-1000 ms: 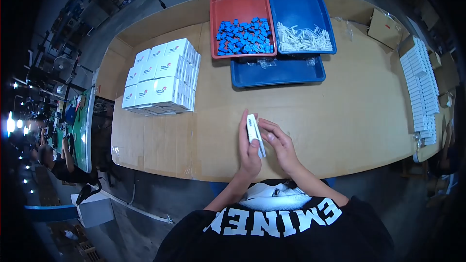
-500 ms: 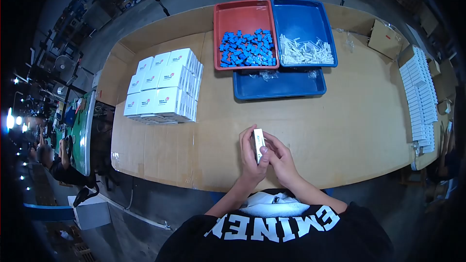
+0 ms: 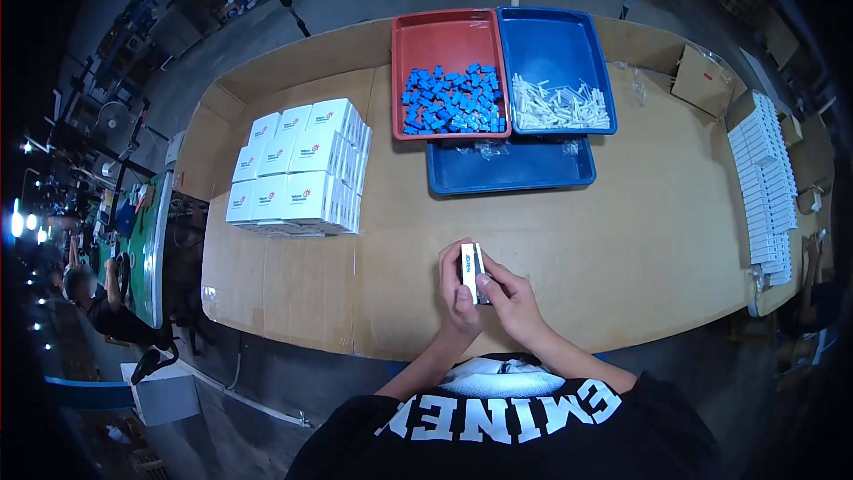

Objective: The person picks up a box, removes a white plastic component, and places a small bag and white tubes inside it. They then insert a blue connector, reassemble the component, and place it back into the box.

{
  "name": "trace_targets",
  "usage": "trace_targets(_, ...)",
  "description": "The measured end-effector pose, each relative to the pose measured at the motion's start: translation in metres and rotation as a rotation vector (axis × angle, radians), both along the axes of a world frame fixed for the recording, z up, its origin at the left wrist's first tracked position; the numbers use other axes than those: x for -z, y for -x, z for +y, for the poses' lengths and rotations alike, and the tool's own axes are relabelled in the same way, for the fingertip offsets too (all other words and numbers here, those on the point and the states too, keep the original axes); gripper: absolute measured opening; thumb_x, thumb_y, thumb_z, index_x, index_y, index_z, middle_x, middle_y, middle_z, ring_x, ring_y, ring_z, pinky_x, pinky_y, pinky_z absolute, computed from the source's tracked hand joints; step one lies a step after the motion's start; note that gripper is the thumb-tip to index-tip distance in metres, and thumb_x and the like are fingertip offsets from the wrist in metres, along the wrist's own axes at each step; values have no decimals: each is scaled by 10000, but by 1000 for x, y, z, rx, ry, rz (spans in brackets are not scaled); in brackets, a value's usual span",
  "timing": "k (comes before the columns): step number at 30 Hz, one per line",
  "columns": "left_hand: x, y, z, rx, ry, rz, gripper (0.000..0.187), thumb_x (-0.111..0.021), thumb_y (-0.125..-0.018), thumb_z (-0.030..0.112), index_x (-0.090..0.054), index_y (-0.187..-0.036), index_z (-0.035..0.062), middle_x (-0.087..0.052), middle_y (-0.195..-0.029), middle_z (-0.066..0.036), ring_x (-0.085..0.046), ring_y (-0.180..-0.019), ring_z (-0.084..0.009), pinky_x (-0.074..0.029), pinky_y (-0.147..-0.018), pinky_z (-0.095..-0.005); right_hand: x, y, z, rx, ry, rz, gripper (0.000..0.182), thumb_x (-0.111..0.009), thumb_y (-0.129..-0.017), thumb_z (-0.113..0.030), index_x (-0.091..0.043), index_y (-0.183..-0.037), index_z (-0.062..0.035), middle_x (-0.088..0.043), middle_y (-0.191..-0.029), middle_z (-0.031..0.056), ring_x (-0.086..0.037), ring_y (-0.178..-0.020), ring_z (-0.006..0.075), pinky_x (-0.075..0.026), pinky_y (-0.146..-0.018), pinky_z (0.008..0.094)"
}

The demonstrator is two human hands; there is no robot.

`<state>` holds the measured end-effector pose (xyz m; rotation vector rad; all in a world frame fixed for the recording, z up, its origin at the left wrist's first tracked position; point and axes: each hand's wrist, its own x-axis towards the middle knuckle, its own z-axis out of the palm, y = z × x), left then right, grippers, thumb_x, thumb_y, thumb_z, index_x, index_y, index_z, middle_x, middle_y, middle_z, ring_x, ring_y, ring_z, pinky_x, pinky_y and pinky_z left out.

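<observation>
Both my hands are wrapped round a small white box point(image 3: 470, 272) with dark lettering, held above the near middle of the table. My left hand point(image 3: 456, 295) closes on its left side, thumb toward me. From the right, my right hand point(image 3: 514, 300) grips it with the thumb against its edge. A dark strip shows along the box's right side; its underside is hidden by my fingers.
Stacked white boxes point(image 3: 306, 160) with red logos stand left. A red tray point(image 3: 449, 36) holds small blue pieces; a blue tray point(image 3: 546, 40) holds white sticks. Both overlap another blue tray point(image 3: 511, 180). Rows of white boxes point(image 3: 766, 187) line the right edge. A co-worker point(image 3: 111, 302) sits far left.
The small white box has turned in my hands, so its lettered face now shows more fully. The trays and stacks sit slightly lower in view.
</observation>
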<state>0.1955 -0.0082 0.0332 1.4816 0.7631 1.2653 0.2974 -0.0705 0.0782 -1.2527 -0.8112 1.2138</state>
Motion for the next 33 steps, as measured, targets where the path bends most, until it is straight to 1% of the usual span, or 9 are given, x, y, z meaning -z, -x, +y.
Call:
trace_targets(4, -1, 2, 7, -53, -258, 185, 941, -335, -1017, 707, -366, -1518, -90, -482, -1391, -222, -548, -1229, -322, -434, -1065, -428, -4, -20, 5, -65, 148, 167, 516, -586, -1076, -192, -466, -1550, -28, -611, -1331, 125, -620, -1159, 177, -501, -997, 288)
trace_targets(5, 12, 5, 4, 14, -125, 141, 924, -311, -1039, 690, -322, -1554, -77, -471, -1420, -218, -538, -1264, -329, -422, -1088, -418, 13, -28, 4, -145, 88, -85, 612, -642, -1035, -301, -457, -1562, -51, -559, -1401, 178, -603, -1257, 286, -508, -1051, 372)
trace_targets(6, 20, 7, 1, 83, 7, 96, 907, -288, -1061, 673, -278, -1590, -64, -461, -1449, -213, -528, -1299, -337, -410, -1111, -408, 3, -28, 4, -143, 85, -90, 612, -642, -1035, -301, -457, -1562, -51, -559, -1401, 178, -603, -1257, 286, -508, -1051, 372)
trace_targets(7, 19, 8, -1, 85, 2, 91, 907, -288, -1061, 673, -278, -1590, -64, -461, -1449, -213, -528, -1299, -337, -410, -1111, -408, -14, -26, 2, -115, 8, -477, 680, -686, -988, -347, -457, -1562, -64, -518, -1448, 204, -563, -1314, 338, -487, -1088, 414)
trace_targets(8, 18, 8, -3, 145, 329, -60, 878, -276, -1061, 684, -318, -1577, -25, -503, -1432, -184, -552, -1295, -313, -428, -1111, -408, -25, -26, 3, -82, -71, -864, 749, -730, -941, -393, -457, -1562, -77, -476, -1495, 230, -523, -1371, 390, -466, -1125, 456)
trace_targets(10, 10, 7, -2, 261, 978, -364, 831, -252, -1059, 705, -396, -1551, 51, -588, -1397, -127, -599, -1287, -265, -463, -1111, -407, -26, -31, 2, -75, -169, -870, 853, -798, -843, -432, -464, -1554, -98, -418, -1556, 242, -455, -1430, 428, -428, -1158, 490)
trace_targets(12, -4, 8, -5, 293, 1141, -441, 722, -250, -1080, 665, -466, -1484, 107, -623, -1345, -98, -636, -1225, -235, -496, -1089, -436, -22, -34, 2, -288, -350, -1105, 820, -795, -848, -401, -479, -1542, -98, -424, -1560, 232, -469, -1421, 415, -432, -1158, 491)
trace_targets(17, -12, 20, -21, 465, 1263, -406, 639, -265, -1087, 650, -511, -1425, 167, -623, -1289, -82, -629, -1195, -230, -526, -1028, -429, -5, -30, -2, -262, -430, -869, 728, -854, -805, -370, -614, -1429, -84, -564, -1459, 174, -569, -1292, 387, -472, -1066, 484)
trace_targets(33, 10, 44, -35, 532, 1439, -493, 774, -270, -1025, 754, -435, -1499, 165, -516, -1458, -142, -517, -1374, -317, -413, -1162, -548, 25, -14, -7, -398, -163, -485, 584, -815, -876, -220, -625, -1398, -42, -637, -1395, 172, -648, -1244, 334, -517, -1042, 392)
